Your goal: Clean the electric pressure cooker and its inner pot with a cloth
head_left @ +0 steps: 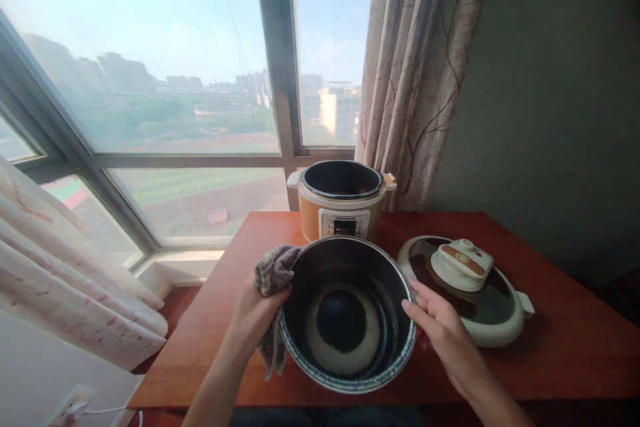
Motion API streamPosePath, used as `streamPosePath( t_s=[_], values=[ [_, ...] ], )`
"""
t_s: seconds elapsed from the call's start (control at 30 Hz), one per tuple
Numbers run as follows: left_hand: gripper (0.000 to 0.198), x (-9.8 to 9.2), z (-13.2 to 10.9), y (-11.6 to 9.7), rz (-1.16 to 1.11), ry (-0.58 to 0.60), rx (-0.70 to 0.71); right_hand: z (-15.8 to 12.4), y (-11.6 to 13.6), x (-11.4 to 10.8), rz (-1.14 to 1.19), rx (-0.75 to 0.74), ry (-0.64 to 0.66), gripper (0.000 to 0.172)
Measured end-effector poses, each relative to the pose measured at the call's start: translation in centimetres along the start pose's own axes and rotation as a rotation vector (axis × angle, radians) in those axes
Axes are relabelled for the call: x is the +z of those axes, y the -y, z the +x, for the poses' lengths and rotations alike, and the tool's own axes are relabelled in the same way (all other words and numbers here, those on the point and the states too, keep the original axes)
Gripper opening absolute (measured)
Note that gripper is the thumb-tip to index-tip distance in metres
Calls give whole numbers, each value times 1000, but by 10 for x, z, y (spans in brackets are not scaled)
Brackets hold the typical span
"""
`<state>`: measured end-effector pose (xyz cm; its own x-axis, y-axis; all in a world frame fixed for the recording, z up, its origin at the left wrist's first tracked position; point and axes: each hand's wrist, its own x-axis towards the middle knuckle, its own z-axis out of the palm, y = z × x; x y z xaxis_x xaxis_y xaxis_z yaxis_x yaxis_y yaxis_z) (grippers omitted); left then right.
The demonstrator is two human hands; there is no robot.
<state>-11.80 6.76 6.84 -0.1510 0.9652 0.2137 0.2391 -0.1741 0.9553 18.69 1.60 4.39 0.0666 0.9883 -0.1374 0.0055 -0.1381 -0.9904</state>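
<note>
Curtain [65,280] fabric with pinkish spots hangs at the far left, and below it there's a plug [74,408] in the wall with a white cord trailing off. Next comes the big window [150,47], frame bars cutting across a hazy view of buildings and greenery. Then the wooden table [200,360], where the left hand [253,317] has a bunched grey cloth [275,270] gripped against the left rim of a dark pot [343,320]. The pot's tipped so you look right into it, pale ring on the bottom; can't tell if it's touching the table. Right behind it sits the cooker [345,221], top open, its lower front partly blocked by the pot. A second curtain, branch-patterned [415,67], hangs just behind the cooker's right side. The right hand [435,313] is pinching the pot's right rim and covers a bit of the lid [463,290], which lies on the table with its white knob up. Plain grey-green wall [550,93] past that.
</note>
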Motion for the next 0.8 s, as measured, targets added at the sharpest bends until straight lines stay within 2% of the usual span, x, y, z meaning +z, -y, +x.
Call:
streamPosePath(
  t_s=[0.1, 0.3, 0.63, 0.8],
  values=[
    [38, -1, 4, 6, 29, 52, 11, 4, 0, 1, -35, -12, -11, 72],
    [47, 1, 7, 11, 42, 43, 57, 16, -1, 1, -43, -99, 16, 69],
    [47, 3, 11, 3, -3, 24, 8, 16, 6, 7, -72, -129, 11, 57],
    [46, 3, 16, -9, -5, 35, 60, 18, 8, 12, -104, -136, -4, 49]
  ],
)
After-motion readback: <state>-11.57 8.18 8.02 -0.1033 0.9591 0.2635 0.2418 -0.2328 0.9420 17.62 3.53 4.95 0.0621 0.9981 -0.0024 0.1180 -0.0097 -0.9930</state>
